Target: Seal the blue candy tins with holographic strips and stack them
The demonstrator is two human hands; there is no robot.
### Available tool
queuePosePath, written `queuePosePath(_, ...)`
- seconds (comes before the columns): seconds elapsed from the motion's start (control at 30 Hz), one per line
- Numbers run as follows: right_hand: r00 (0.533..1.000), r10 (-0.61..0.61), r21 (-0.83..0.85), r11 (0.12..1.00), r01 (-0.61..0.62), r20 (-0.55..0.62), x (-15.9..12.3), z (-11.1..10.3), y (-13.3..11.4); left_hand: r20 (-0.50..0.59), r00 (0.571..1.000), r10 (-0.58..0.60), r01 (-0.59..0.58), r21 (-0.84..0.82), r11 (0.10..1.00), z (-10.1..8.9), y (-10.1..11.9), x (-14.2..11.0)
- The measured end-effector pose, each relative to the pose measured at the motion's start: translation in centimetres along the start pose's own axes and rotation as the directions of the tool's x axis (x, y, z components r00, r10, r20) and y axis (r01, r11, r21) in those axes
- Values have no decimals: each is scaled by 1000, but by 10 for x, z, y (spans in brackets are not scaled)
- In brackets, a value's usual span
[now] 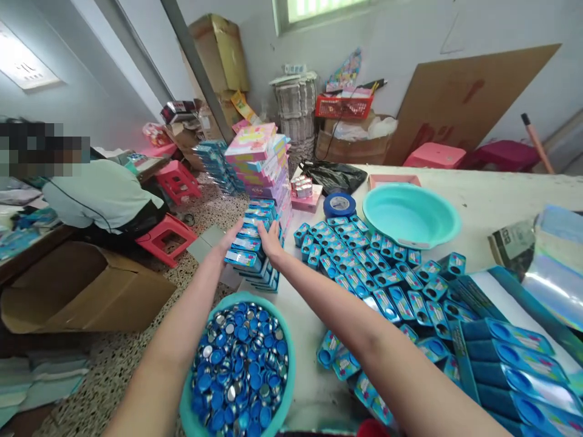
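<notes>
A row of small blue boxes (248, 233) lies on top of a stack of blue cartons at the table's left edge. My left hand (231, 238) presses the row from its left side, with most fingers hidden behind the boxes. From the right, my right hand (271, 240) bears against the same row, thumb on top. Below my forearms stands a turquoise basin (291, 370) full of blue and silver round caps (241, 364). Many more small blue boxes with round holes (359, 261) spread over the table right of my right hand.
A turquoise bowl (410, 212) and a roll of blue tape (339, 205) sit farther back on the white table (478, 194). Pink boxes (255, 152) are piled beyond my hands. At left, a person (100, 194) sits on a red stool (168, 240) near an open cardboard box (91, 291).
</notes>
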State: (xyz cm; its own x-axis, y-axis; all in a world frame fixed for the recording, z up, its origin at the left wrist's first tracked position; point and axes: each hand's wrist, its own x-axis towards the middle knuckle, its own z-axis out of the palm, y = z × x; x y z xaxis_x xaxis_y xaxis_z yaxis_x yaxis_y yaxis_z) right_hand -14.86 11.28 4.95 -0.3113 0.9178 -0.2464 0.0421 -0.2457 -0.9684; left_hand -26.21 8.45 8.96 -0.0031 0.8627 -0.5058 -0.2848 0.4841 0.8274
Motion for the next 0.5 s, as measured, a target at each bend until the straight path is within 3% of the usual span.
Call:
queuePosePath(0.07,1000,-14,18,1000,14,17,-14,-23,1,-121,989,82,-67,120,990,1,5,-10)
queuePosePath(0.1,999,-39,26,999,38,22,-26,-41,4,-221,958,184,-138,206,969,2,5,-17)
queuePosePath(0.13,994,-100,31,995,99,31,-42,-62,8,-335,877,345,-244,308,920,3,3,-24)
queuePosePath(0.17,986,-159,28,987,158,48,-62,-85,12,-438,718,541,-361,431,827,7,-3,-33)
queuePosePath(0.23,971,-240,-8,971,240,16,-117,-136,22,-429,300,852,-550,652,522,24,-27,-55)
queuePosePath(0.27,968,-246,-76,967,242,-53,-151,-162,28,-410,74,909,-624,692,363,38,-46,-68)
queuePosePath(0.3,957,-256,-171,958,232,-135,-186,-186,34,-385,13,923,-663,688,296,54,-69,-80)
queuePosePath(0.33,943,-278,-288,932,218,-185,-221,-209,41,-343,101,934,-673,668,318,74,-96,-90)
queuePosePath(0.37,928,-312,-403,890,211,-205,-254,-231,48,-253,337,907,-666,617,419,95,-125,-98)
queuePosePath(0.4,889,-371,-504,840,199,-267,-285,-253,57,-106,603,790,-617,565,547,119,-154,-102)
queuePosePath(0.43,822,-443,-596,786,164,-358,-311,-275,66,45,794,606,-550,477,686,145,-182,-103)
queuePosePath(0.47,724,-491,-647,758,82,-484,-332,-296,75,174,887,427,-460,397,794,173,-208,-100)
queuePosePath(0.5,615,-492,-627,779,-5,-616,-348,-316,85,263,912,314,-393,341,854,203,-230,-96)
